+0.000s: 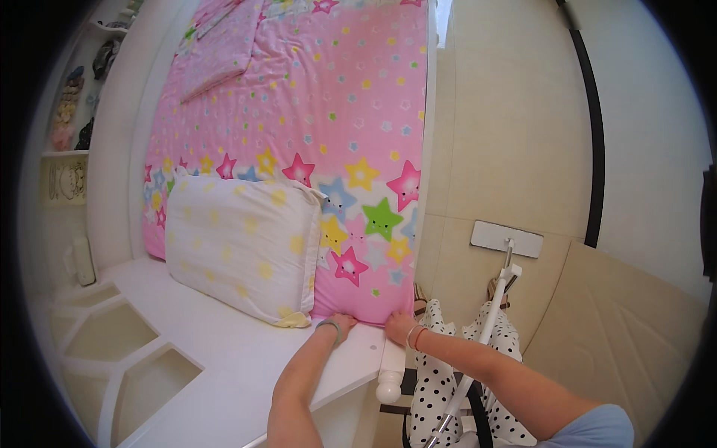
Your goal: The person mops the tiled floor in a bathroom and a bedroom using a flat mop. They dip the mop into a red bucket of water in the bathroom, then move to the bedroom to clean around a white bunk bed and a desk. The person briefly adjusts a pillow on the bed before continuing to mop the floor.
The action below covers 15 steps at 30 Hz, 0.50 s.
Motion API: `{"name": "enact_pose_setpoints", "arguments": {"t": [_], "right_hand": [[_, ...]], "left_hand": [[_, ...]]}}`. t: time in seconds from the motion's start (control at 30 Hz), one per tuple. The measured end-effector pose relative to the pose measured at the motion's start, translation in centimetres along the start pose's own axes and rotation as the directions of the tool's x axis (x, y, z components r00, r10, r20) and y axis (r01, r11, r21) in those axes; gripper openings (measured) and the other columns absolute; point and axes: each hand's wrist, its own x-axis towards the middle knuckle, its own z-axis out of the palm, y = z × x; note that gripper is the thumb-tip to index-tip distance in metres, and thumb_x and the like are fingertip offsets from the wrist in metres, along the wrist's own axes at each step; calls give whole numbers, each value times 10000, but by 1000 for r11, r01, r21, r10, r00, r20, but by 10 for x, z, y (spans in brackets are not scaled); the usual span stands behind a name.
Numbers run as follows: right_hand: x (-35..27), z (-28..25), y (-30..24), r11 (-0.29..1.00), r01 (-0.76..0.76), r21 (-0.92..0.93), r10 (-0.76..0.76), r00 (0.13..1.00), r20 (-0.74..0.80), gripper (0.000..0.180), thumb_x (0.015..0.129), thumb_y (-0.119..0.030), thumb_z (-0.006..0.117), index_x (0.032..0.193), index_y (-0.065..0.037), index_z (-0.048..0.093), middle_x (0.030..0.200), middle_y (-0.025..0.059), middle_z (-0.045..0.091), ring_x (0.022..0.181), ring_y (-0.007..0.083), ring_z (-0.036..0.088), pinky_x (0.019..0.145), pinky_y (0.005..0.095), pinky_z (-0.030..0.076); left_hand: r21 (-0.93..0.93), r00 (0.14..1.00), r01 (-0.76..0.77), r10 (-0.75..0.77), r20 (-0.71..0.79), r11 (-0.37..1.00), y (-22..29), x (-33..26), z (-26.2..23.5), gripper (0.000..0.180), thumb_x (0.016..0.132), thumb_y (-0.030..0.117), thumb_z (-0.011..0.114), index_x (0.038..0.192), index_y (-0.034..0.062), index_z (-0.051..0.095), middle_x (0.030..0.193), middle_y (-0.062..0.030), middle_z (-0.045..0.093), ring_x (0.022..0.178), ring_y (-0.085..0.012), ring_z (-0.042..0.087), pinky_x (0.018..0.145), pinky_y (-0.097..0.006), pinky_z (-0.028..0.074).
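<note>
The person is standing at the head of a bed in polka-dot trousers (pixel 435 377), with a mop handle (pixel 489 328) slanting up between the legs. Beside them, a white headboard (pixel 246 358) is stretching to the left, its round knob (pixel 389 388) showing just below the hands. Both arms are reaching forward to the near end of a pink star-print sheet (pixel 314 112), which is covering the mattress. The left hand (pixel 342 324), a greenish band circling its wrist, is resting at the sheet's near edge; its fingertips are hiding from view, so whether they are gripping cannot be told. The right hand (pixel 399 327), wearing thin bracelets, is touching the sheet's near right corner, its fingers bending close together; whether they are pinching cloth cannot be told. Just left of the left hand, a pale pillow (pixel 231 239) with yellow patches is lying on the sheet against the headboard. Right of the bed, a flat mop head (pixel 489 236) is resting on the tiled floor (pixel 508 134). Farther off, folded pink cloth (pixel 224 60) is lying on the sheet.
</note>
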Motion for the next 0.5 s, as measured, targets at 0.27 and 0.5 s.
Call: {"name": "enact_pose_setpoints", "arguments": {"t": [0.27,0.5], "right_hand": [[-24,35,7,952,-11,305,76,976,-204,471,884,-276,527,1294,-45,538,1301,104,570,1234,274,491,1017,419,378],[-14,-18,-9,840,-288,460,229,957,180,640,953,-526,383,1410,-79,403,1393,114,498,1290,268,464,1026,514,345]], "left_hand": [[47,944,218,-223,242,975,32,-1,-29,623,841,118,465,1438,295,429,1526,-60,362,1392,-305,357,1119,-542,278],[255,936,172,-238,258,952,96,-5,-68,366,859,148,511,1178,46,657,1215,-176,636,1116,-309,628,942,-405,499]]}}
